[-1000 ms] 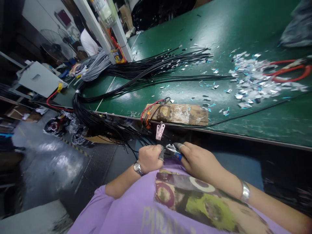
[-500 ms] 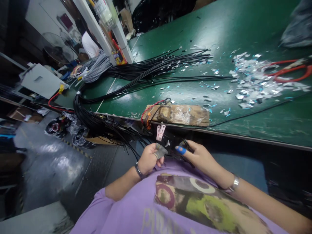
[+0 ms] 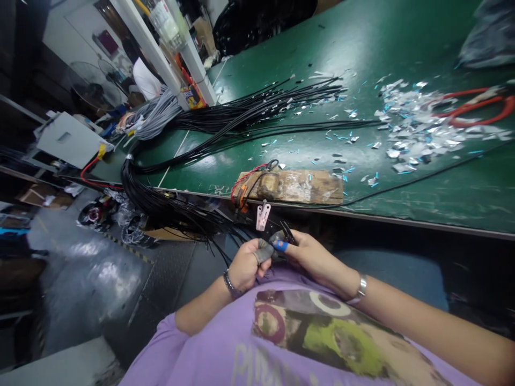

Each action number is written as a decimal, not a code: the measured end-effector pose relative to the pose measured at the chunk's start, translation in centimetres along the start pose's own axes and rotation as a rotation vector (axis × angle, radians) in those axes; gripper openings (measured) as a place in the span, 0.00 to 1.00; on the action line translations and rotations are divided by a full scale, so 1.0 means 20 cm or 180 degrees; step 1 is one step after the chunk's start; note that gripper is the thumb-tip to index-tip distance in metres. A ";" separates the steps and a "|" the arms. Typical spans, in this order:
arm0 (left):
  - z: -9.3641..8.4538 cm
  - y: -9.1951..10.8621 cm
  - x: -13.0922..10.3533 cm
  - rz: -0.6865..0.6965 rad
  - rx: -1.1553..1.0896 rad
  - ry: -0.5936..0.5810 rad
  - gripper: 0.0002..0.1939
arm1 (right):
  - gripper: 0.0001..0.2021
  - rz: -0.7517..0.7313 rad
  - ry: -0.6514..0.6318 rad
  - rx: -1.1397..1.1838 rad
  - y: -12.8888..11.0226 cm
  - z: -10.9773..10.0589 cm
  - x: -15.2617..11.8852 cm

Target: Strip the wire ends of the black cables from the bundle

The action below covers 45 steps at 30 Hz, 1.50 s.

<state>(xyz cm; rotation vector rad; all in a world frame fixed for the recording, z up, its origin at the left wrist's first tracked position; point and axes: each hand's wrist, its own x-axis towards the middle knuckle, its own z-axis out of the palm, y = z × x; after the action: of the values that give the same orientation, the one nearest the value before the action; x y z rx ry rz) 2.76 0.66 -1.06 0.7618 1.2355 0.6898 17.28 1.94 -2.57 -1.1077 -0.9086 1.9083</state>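
Note:
Below the bench edge, my left hand (image 3: 250, 261), with grey wrap on its thumb, is closed in a pinch, and what lies between its fingertips is too small to make out. My right hand (image 3: 308, 254), with blue tape on a digit, is closed on dark thin cables (image 3: 287, 231); its fingertips meet those of my left hand. Just above hangs a pink clip (image 3: 263, 216) at the edge of a wooden block (image 3: 308, 186). A thick bundle of black cables (image 3: 147, 198) droops over the edge to the left of my hands.
On the green bench (image 3: 402, 48) lie more black cables (image 3: 241, 115), a pile of foil scraps (image 3: 418, 131) and red-handled scissors (image 3: 478, 112). A post (image 3: 197, 64) rises at the back left. A person in a white top (image 3: 145, 79) is beyond it.
My right hand has moved left to meet my left hand, bringing the dark cables with it. My left hand has barely moved. The view has shifted slightly.

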 end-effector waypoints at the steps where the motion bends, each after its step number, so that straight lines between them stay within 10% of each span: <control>1: 0.00 0.00 0.00 0.0001 0.0050 0.0023 0.26 | 0.18 0.0004 0.0013 0.0026 0.00 0.00 0.00; 13: -0.01 -0.02 0.01 -0.0035 0.0074 -0.0215 0.24 | 0.15 0.0863 -0.0240 0.0796 0.01 -0.02 0.00; 24: -0.02 -0.03 0.02 0.0131 0.0520 0.0062 0.24 | 0.18 -0.0097 0.0224 -0.0136 0.00 -0.01 0.00; 33: -0.04 -0.03 0.03 0.0396 0.0841 0.0238 0.21 | 0.16 0.0501 0.0052 0.0395 0.02 -0.03 0.03; 40: -0.05 -0.04 0.02 -0.0086 0.0249 -0.0450 0.25 | 0.09 0.1275 -0.0697 0.0917 0.04 -0.06 0.03; 45: -0.06 -0.03 0.02 -0.0198 -0.0015 -0.0542 0.25 | 0.10 0.0678 -0.0538 0.0650 0.02 -0.05 0.02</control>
<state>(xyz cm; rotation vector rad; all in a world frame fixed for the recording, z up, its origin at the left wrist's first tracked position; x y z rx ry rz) 1.76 0.90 -1.96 0.7591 1.0976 0.5650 17.95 2.35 -3.39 -0.9636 -0.6866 2.2418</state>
